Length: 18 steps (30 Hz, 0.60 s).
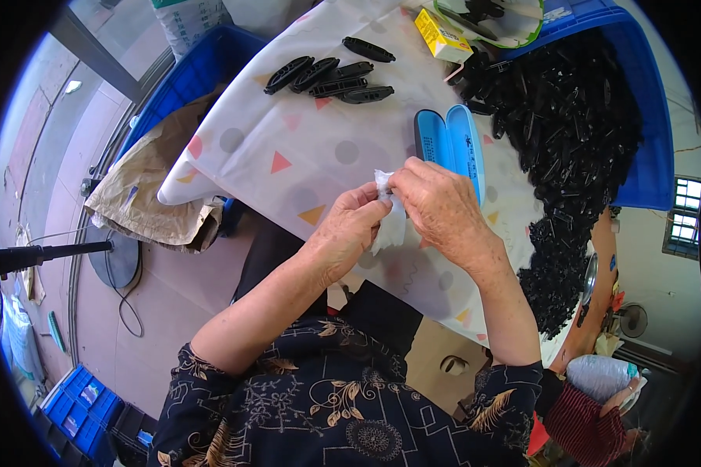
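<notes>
Both of my hands meet over the patterned tablecloth [304, 148] and pinch a small crumpled white tissue [389, 222] between them. My left hand [350, 226] grips its lower side; my right hand [436, 202] holds its top edge with thumb and fingertips. Just beyond my right hand lies a blue oblong case [450, 142], standing on its edge. Several black oblong plastic parts [331, 78] lie in a loose row farther up the cloth.
A big heap of black plastic parts [568, 132] fills a blue crate [646, 148] at the right. A yellow box [442, 35] sits at the top. Another blue crate [202, 70] and brown paper [148, 194] lie left. A black pole [47, 253] enters from the left.
</notes>
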Tool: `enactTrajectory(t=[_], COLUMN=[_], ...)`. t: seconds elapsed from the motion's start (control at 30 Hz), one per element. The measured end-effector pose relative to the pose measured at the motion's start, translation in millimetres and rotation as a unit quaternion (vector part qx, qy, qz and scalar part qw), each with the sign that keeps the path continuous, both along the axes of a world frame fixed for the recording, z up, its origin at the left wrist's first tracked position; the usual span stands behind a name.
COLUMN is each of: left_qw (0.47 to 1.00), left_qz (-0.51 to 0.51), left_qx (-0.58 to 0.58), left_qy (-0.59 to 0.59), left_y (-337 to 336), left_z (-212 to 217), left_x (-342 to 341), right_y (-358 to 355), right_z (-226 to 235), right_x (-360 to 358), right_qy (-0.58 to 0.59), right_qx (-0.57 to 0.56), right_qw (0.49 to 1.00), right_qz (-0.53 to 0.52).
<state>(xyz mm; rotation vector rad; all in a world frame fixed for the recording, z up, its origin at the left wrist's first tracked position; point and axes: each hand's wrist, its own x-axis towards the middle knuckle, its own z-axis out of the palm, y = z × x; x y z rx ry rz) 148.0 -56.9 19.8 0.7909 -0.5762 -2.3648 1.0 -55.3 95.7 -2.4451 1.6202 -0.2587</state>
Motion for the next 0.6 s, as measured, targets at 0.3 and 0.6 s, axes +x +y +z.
enactTrajectory(t=[0.3, 0.6], left_qw=[0.995, 0.992], left_qz=[0.013, 0.032], left_qx=[-0.041, -0.066], left_qy=[-0.093, -0.099], left_y=[1.4, 6.3], left_z=[8.6, 11.1], left_x=[-1.2, -2.7], right_y=[3.3, 4.8], right_z=[-3.8, -2.8], right_x=[2.9, 2.5], right_qy=[-0.009, -0.04], right_qx=[-0.034, -0.033], right_qw=[0.999, 0.999], right_qz=[-0.007, -0.016])
